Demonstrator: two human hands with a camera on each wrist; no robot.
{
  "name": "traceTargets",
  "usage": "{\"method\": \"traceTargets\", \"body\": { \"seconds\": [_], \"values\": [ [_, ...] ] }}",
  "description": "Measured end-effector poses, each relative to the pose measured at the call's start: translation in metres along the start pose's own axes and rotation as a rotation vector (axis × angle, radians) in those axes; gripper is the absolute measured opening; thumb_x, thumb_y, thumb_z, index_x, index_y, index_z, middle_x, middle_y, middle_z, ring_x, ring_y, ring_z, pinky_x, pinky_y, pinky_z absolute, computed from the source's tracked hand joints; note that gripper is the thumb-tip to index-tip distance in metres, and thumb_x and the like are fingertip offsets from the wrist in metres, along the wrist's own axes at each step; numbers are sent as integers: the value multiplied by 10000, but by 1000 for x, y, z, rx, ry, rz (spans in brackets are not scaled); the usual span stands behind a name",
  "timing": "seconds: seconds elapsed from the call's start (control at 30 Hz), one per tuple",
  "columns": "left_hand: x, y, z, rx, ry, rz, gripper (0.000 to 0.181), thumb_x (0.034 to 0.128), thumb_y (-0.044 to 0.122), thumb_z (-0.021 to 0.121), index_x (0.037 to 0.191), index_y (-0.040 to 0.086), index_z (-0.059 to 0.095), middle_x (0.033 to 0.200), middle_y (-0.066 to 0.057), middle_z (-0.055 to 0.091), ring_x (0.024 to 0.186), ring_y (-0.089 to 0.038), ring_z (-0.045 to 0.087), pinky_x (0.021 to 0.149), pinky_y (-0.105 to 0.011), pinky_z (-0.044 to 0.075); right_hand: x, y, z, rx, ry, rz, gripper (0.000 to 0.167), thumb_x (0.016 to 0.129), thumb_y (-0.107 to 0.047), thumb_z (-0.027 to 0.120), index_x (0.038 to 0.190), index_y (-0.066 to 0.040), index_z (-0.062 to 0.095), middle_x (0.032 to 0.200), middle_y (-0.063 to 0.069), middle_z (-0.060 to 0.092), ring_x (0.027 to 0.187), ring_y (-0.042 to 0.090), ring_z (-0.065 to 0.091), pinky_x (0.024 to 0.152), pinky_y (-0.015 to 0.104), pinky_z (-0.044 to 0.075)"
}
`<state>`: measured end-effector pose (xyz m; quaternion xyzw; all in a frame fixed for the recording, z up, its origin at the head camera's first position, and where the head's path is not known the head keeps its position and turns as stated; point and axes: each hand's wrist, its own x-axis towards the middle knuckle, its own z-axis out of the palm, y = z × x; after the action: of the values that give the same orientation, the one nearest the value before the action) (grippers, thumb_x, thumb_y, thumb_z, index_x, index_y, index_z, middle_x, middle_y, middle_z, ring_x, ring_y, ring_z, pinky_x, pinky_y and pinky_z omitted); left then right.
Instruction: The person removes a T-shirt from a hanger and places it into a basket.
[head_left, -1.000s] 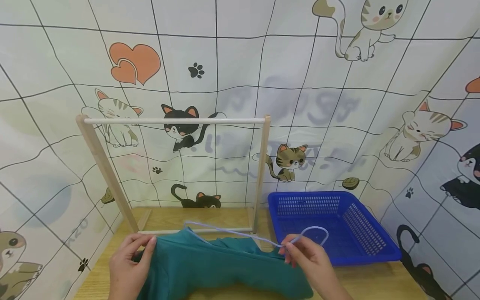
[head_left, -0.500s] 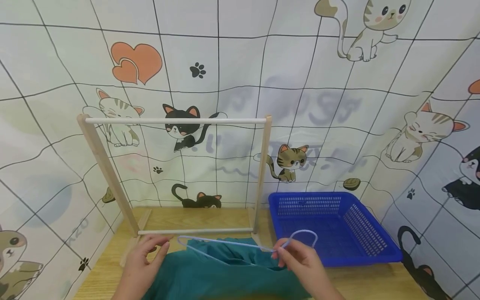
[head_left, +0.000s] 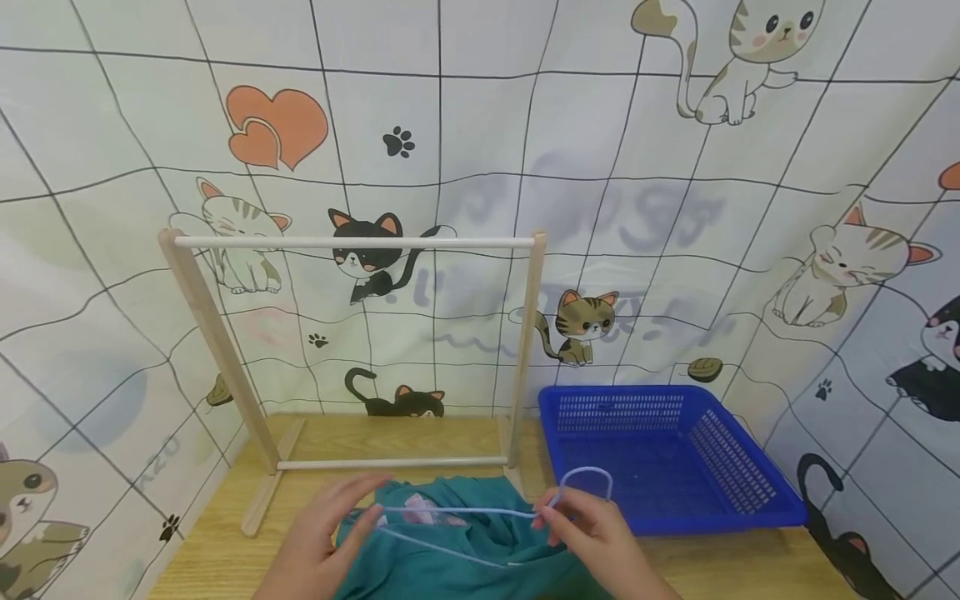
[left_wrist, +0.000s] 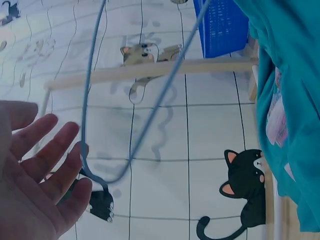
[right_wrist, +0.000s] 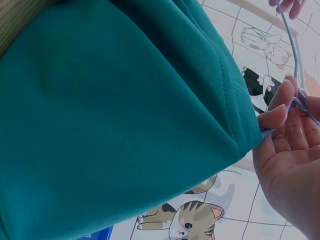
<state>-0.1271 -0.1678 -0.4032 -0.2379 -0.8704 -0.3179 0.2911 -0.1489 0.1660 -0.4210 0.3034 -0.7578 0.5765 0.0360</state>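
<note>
Toward the far left corner of your worktop (head_left: 735,567) stands one wooden rack (head_left: 360,242) with two white crossbars; cloth hides part of its right foot. Next comes your left hand (head_left: 326,533), fingers spread and gripping nothing, at the hanger's left end; whether it touches the wire, you cannot tell. The one hanger (head_left: 450,510) is thin and pale blue; your fingers partly cover its left end, and part of its lower strand disappears into the cloth. Below it, midway between the worktop's side edges on the near side, is the one garment (head_left: 450,560): teal, bunched and creased, with a stitched, ribbed edge. Pale pink patches (head_left: 420,507) show in its opening, too blurred to read. Its lower part is cut off, as is the worktop's near edge. Your right hand (head_left: 588,529) pinches the hanger beside its upright hook. By the worktop's right edge sits one blue basket (head_left: 675,487), its near left corner hidden behind that hand.
</note>
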Motion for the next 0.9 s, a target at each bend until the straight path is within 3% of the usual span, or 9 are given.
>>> {"method": "traceTargets", "body": {
  "seconds": [0.07, 0.17, 0.27, 0.33, 0.43, 0.5, 0.6, 0.73, 0.9],
  "values": [
    [0, 3, 4, 49, -48, 62, 441, 845, 139, 705, 1242, 301, 603, 1176, 164, 606, 1069, -61, 578, 861, -229, 487, 1, -2, 1, -19, -11, 32, 140, 976, -80, 497, 1007, -13, 616, 885, 159, 667, 756, 53, 622, 619, 301, 557],
    [-1, 7, 10, 80, -156, 85, 381, 856, 235, 702, 1223, 298, 621, 1110, 179, 614, 994, -51, 597, 796, -303, 528, 1, -4, 4, -50, -23, 46, 142, 975, -107, 509, 1002, -31, 626, 879, 143, 676, 750, 33, 615, 607, 302, 558],
    [-3, 8, 15, 56, -260, 71, 279, 893, 283, 656, 1171, 261, 656, 1029, 183, 603, 896, -15, 572, 720, -255, 516, 2, -6, 6, -63, -33, 5, 129, 966, -82, 517, 988, -22, 629, 861, 142, 680, 705, 52, 617, 576, 304, 552],
    [-4, 6, 19, 4, -293, 93, 210, 914, 246, 630, 1111, 205, 689, 969, 161, 588, 845, 0, 535, 675, -215, 489, 2, -6, 7, -64, -40, -29, 119, 961, -59, 517, 982, -23, 629, 850, 149, 681, 687, 59, 618, 561, 303, 549],
    [-5, 2, 24, -71, -278, 146, 127, 915, 156, 622, 995, 142, 719, 890, 149, 545, 783, 24, 469, 626, -163, 434, 2, -6, 7, -51, -53, -57, 133, 958, -35, 515, 1022, -42, 632, 878, 154, 685, 734, 70, 647, 599, 302, 563],
    [-6, -2, 27, -99, -234, 175, 103, 897, 110, 636, 945, 135, 724, 855, 156, 519, 759, 36, 439, 612, -143, 406, 1, -5, 5, -95, -45, -71, 154, 953, -52, 532, 1070, -73, 631, 932, 119, 694, 818, 68, 656, 670, 285, 564],
    [-9, -7, 29, -129, -155, 169, 107, 861, 73, 672, 898, 160, 721, 848, 172, 514, 749, 41, 439, 619, -132, 396, -1, -3, 1, -201, 7, -52, 206, 938, -124, 581, 1139, -139, 623, 1030, 4, 692, 953, 84, 646, 802, 252, 536],
    [-11, -11, 27, -153, -63, 113, 198, 818, 11, 698, 875, 200, 716, 853, 193, 528, 744, 35, 469, 642, -115, 403, -4, 1, -7, -347, 110, 46, 228, 909, -243, 631, 1137, -243, 627, 1084, -128, 663, 1036, 68, 617, 891, 245, 495],
    [-12, -11, 20, -142, 12, 10, 218, 825, 6, 688, 874, 217, 717, 848, 186, 544, 738, 28, 473, 625, -126, 408, -6, 5, -15, -363, 193, 196, 207, 883, -287, 660, 1088, -308, 648, 1077, -151, 671, 1068, 45, 599, 945, 304, 472]
  ]
}}
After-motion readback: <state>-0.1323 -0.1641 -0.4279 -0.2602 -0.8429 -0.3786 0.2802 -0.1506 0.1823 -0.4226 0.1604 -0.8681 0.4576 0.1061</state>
